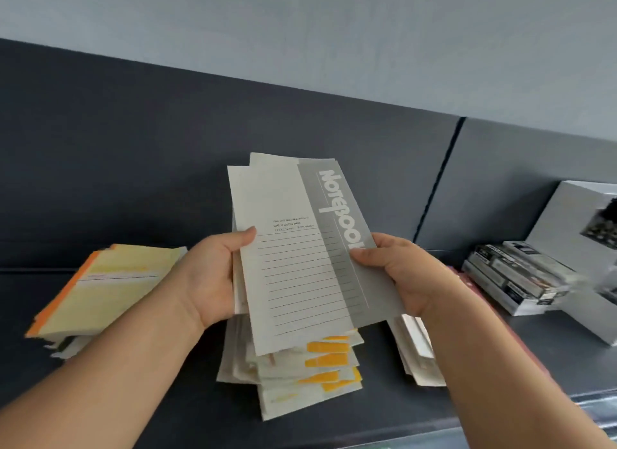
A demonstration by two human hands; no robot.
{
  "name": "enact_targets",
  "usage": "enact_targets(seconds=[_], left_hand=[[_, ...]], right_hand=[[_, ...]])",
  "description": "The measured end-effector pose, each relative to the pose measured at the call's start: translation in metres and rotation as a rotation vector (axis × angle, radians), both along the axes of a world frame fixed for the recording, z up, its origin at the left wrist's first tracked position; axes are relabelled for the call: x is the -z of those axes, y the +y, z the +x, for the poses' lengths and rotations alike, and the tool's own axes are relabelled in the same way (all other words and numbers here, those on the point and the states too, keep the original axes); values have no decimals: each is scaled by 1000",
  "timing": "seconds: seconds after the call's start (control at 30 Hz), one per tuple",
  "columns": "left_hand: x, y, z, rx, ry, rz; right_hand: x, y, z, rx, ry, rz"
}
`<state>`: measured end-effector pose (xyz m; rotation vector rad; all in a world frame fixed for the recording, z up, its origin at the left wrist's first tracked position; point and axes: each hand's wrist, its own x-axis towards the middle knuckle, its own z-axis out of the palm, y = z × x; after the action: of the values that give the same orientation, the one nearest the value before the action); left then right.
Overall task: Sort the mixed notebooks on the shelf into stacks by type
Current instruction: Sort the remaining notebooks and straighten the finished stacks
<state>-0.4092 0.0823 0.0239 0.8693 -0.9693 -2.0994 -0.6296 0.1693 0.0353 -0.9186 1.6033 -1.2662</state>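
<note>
I hold a small bundle of grey-and-white notebooks (293, 248) above the dark shelf (160, 382); the top one has ruled lines and a grey band reading "Notebook". My left hand (213, 278) grips the bundle's left edge, thumb on the cover. My right hand (397, 275) grips the right edge, thumb on the grey band. Below the bundle lies a messy stack of white notebooks with yellow-orange marks (300, 375). A yellow notebook with an orange spine (110, 281) tops a stack at the left. Another pale stack (417, 348) lies under my right forearm.
A pile of black-and-white boxed items (514, 278) and white boxes (574, 221) stand at the right end of the shelf. A dark back panel (133, 168) rises behind the shelf, with a grey wall above. The shelf's front edge runs along the bottom right.
</note>
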Motion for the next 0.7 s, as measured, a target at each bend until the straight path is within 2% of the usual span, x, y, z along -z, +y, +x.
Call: enact_targets(seconds=[0.2, 0.3, 0.53, 0.7], left_hand=[[10, 20, -82, -30, 26, 35], [11, 27, -106, -3, 22, 44], [12, 31, -130, 15, -34, 43], [14, 26, -134, -37, -57, 49]], right_hand=[[1, 23, -90, -5, 45, 34], [4, 28, -117, -22, -22, 17], [22, 38, -157, 8, -120, -6], [33, 53, -199, 128, -112, 22]])
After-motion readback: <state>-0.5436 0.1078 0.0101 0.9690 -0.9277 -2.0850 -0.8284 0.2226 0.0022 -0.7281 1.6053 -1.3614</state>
